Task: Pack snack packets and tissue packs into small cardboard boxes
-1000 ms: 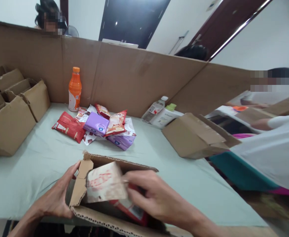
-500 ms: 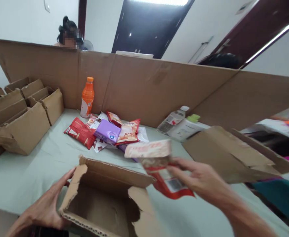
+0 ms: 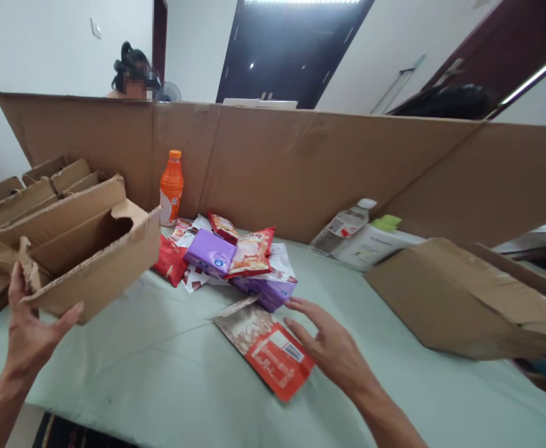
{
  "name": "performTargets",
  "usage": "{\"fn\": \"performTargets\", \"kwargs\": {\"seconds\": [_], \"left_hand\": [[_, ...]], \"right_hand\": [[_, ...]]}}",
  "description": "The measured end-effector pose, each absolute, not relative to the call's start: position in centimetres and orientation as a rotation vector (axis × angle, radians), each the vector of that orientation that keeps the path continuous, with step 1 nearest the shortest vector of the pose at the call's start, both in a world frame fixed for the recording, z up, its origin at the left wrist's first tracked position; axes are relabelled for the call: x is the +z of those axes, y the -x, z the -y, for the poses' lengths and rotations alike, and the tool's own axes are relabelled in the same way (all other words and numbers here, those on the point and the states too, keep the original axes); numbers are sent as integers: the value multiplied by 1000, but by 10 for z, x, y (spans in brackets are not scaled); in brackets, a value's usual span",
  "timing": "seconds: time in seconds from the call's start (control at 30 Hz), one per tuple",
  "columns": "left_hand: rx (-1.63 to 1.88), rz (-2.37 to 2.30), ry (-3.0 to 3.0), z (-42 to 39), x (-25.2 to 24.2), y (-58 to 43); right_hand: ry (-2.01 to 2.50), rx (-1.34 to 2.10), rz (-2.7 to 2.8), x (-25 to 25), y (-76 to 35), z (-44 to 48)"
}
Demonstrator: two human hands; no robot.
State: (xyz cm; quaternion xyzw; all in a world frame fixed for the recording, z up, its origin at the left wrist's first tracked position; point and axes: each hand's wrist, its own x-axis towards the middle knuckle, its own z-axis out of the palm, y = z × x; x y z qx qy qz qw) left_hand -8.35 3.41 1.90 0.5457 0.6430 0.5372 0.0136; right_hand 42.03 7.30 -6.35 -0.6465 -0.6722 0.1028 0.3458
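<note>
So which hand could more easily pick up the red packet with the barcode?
Probably the right hand: it looks open and free, close to the packet. The left hand is farther away, holding a cardboard box.

We are seeing a bare left hand [image 3: 33, 333] and a bare right hand [image 3: 331, 345], both running back into slim, uncovered forearms [image 3: 380, 404]. The fingers [image 3: 306, 310] are tapering toward rounded tips. Dark, faintly striped fabric [image 3: 77, 431] is showing at the lower left, possibly something we are wearing.
</note>
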Motion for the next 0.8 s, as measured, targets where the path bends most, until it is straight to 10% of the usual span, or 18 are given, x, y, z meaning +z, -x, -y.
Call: {"fn": "performTargets", "kwargs": {"seconds": [0.8], "left_hand": [[1540,-2371,-1324,-298,-27,17]], "right_hand": [[1688,314,1274,-158,-400,-7]]}}
